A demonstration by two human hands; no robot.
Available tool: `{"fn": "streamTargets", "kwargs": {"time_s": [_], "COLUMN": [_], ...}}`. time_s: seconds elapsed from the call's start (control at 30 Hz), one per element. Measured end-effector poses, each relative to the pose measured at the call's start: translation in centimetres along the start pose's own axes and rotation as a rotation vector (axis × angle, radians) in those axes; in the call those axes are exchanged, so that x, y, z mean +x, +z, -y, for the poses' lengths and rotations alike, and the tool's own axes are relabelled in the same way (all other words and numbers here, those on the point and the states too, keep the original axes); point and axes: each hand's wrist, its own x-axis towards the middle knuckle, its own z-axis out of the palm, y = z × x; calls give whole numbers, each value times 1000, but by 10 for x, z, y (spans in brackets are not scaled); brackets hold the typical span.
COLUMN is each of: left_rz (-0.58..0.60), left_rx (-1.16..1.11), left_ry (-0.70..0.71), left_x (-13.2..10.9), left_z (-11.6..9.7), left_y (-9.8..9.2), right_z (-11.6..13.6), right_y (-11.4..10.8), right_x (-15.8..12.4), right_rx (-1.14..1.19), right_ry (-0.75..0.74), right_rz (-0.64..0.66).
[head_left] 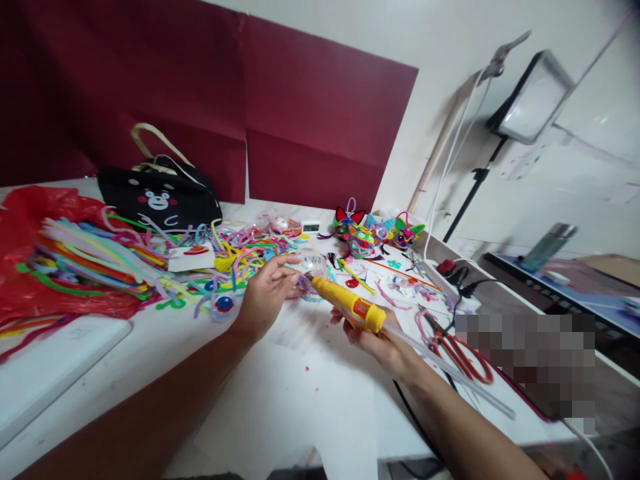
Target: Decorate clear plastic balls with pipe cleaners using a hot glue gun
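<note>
My right hand (380, 343) is closed around a yellow glue gun (350, 305) with a clear glue stick (450, 373) trailing from its back. The gun's nozzle points up-left at a small clear, pale ball-like piece (314, 261) that my left hand (267, 293) pinches between its fingertips. Both hands hover just above the white table (280, 400), close to its middle. The held piece is blurred and I cannot make out its detail.
A heap of coloured pipe cleaners (100, 260) lies on a red plastic bag (30, 220) at the left. A black bear-face bag (159, 197) stands behind. Finished pipe-cleaner figures (373, 235) sit at the back. Red-handled scissors (460, 350) lie right of my hand, near cables and a lamp (530, 100).
</note>
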Motion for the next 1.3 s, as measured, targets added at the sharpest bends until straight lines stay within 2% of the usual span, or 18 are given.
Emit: {"fn": "streamTargets", "kwargs": {"time_s": [0.53,1.0,1.3], "left_rz": [3,23,1], "left_rx": [-33,37,136], "left_ry": [-29,-61,49], "left_x": [1,2,1], "left_z": [2,1,2], "left_y": [2,0,4], "right_z": [-2,-2,-1], "right_y": [-2,-1,-1], "right_x": [-1,0,-1], "right_rx": [8,-13,-78], "right_ry": [-3,-2,14], "right_rz": [-3,-11,-2]}}
